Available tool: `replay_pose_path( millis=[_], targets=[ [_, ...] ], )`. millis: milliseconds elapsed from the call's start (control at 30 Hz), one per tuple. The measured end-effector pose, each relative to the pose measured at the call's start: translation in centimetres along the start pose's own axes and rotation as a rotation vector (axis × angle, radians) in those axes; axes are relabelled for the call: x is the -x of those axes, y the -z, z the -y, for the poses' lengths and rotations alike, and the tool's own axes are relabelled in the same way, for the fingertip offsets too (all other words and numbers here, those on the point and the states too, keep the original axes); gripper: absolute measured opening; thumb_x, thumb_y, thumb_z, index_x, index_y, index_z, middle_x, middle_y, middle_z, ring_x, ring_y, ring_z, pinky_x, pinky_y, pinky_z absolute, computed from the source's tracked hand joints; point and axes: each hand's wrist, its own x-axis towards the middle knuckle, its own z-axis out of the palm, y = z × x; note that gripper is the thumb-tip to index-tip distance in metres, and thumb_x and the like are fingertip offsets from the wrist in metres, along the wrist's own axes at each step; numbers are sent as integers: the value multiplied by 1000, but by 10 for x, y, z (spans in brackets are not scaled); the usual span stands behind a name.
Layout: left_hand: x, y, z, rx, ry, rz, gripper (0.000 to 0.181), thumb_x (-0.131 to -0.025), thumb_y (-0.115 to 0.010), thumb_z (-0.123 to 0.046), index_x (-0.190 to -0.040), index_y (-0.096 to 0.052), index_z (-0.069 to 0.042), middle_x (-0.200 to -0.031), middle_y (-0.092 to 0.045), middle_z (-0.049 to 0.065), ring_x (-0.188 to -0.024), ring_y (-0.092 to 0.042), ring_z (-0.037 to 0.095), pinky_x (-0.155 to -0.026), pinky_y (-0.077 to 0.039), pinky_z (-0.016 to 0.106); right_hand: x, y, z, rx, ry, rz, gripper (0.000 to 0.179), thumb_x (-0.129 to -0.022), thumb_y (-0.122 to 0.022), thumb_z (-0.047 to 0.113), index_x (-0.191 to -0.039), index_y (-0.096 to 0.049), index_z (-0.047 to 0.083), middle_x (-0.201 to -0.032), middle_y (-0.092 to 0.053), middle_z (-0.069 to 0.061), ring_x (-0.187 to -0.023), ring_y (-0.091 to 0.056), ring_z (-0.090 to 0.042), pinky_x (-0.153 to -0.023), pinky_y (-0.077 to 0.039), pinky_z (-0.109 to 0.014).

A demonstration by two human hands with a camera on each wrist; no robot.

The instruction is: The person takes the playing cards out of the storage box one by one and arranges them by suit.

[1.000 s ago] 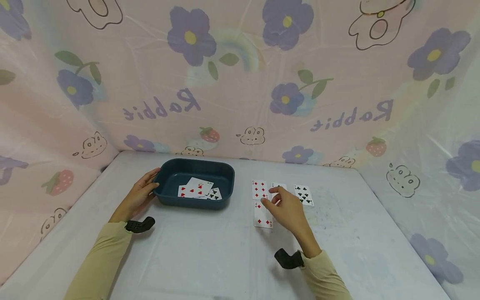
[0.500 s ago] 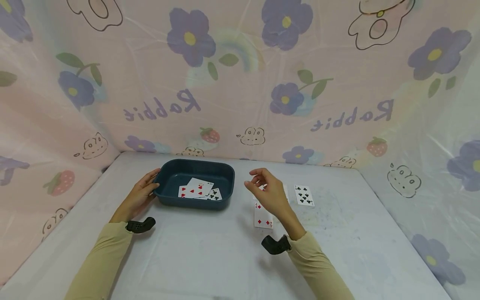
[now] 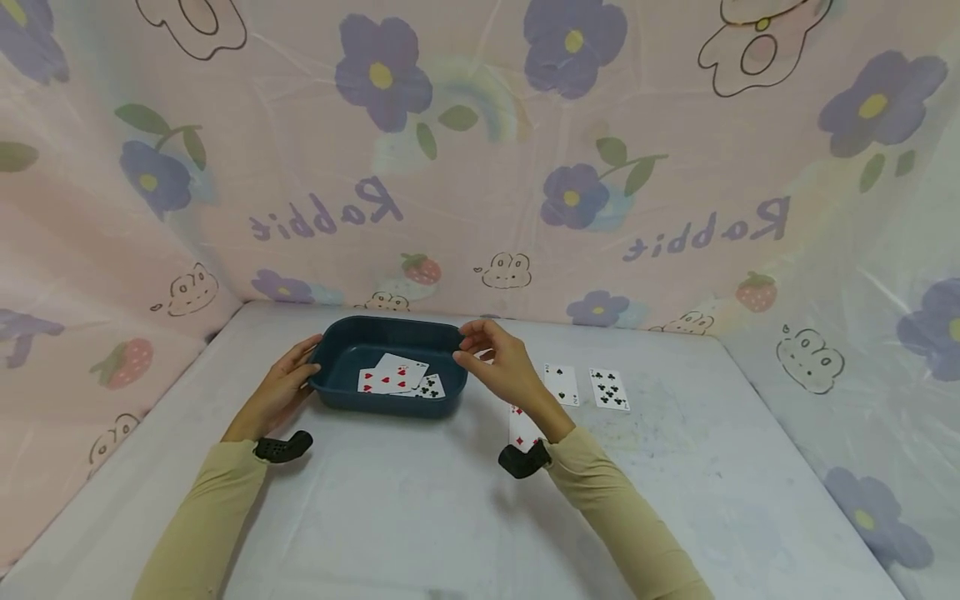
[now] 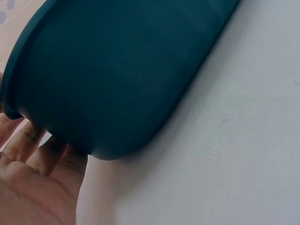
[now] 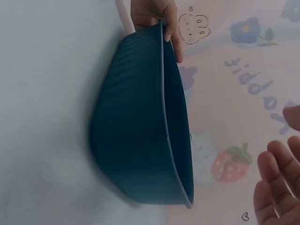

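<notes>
A dark teal rectangular tub [image 3: 390, 405] stands on the white table. My left hand [image 3: 281, 387] grips its left end, thumb over the rim and fingers against the outer wall, as the left wrist view shows the fingers [image 4: 28, 140]. Inside the tub lie a few playing cards, a hearts card [image 3: 384, 382] and a clubs card [image 3: 431, 387] among them. My right hand [image 3: 504, 367] is at the tub's right rim, fingers loosely bent and holding nothing. In the right wrist view that hand [image 5: 281, 178] appears apart from the tub.
On the table to the right, a black-suited card [image 3: 561, 385] and a clubs card [image 3: 611, 389] lie face up. Nearer, a diamonds card [image 3: 523, 429] is partly covered by the right wrist. Printed cloth [image 3: 480, 192] rises behind the table.
My right hand has moved left from above the loose cards to the tub's right rim, uncovering the black-suited card. The left hand and tub have stayed in place.
</notes>
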Motion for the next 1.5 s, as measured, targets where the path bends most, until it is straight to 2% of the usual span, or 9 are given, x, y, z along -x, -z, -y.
replay_pose_path(
  millis=[133,400,500,633,667,833,1033,1233,1500],
  targets=[
    [0,1,0,11,-5,2,58,-105,-37,-7,-156,-12,-9,-160,-7,18,-141,-17,36,-95,-40,23,-11,-5,-1,-19,43,43,29,-91,-68,14,-117,-59,6,-99,-65,-4,-91,-61,-15,-80,-50,-34],
    [3,0,0,33,5,3,58,-104,-38,-6,-156,-10,-7,-160,-6,19,-141,-18,34,-91,-42,19,-25,-20,-9,-70,72,121,26,-90,-68,11,-114,-61,6,-97,-65,-1,-89,-61,-12,-77,-50,-30],
    [3,1,0,35,4,4,58,-104,-37,-6,-156,-11,-8,-160,-6,18,-141,-18,34,-92,-42,19,-29,-24,-6,-74,65,145,26,-90,-68,10,-115,-61,5,-97,-65,-4,-89,-61,-15,-78,-50,-31],
    [2,2,0,37,2,-3,58,-104,-38,-5,-156,-12,-9,-160,-7,18,-141,-18,33,-92,-42,19,-38,-33,-10,-65,39,180,26,-90,-68,8,-116,-61,5,-97,-64,-5,-88,-61,-17,-78,-50,-32],
    [1,3,1,36,0,-4,58,-104,-38,-5,-156,-12,-8,-159,-7,19,-141,-19,33,-91,-42,19,-41,-37,-17,-57,37,184,27,-90,-69,10,-116,-62,7,-97,-64,-2,-88,-60,-14,-77,-50,-29],
    [0,2,0,41,-20,-3,58,-104,-39,-6,-156,-12,-6,-159,-7,20,-140,-22,32,-91,-42,20,-48,-46,-20,-27,2,208,26,-90,-69,11,-115,-62,7,-96,-65,0,-88,-60,-12,-77,-48,-27],
    [2,0,-2,32,-4,-4,58,-104,-36,-4,-156,-10,-6,-159,-7,19,-140,-18,37,-91,-42,20,-53,-54,-23,-3,-6,255,27,-90,-69,10,-115,-61,3,-96,-64,-2,-86,-60,-12,-75,-47,-26],
    [2,-1,-2,35,-3,-1,58,-105,-37,-5,-156,-10,-7,-159,-8,18,-141,-18,36,-92,-42,21,-59,-60,-27,46,-28,289,29,-91,-69,13,-116,-62,3,-96,-63,-1,-87,-59,-11,-75,-46,-24],
    [2,0,-1,17,-9,0,58,-104,-38,-5,-156,-11,-6,-159,-9,18,-142,-16,36,-99,-38,28,-65,-73,-31,72,-115,341,30,-89,-71,14,-115,-63,0,-96,-64,-1,-86,-58,-12,-75,-45,-24]
  ],
)
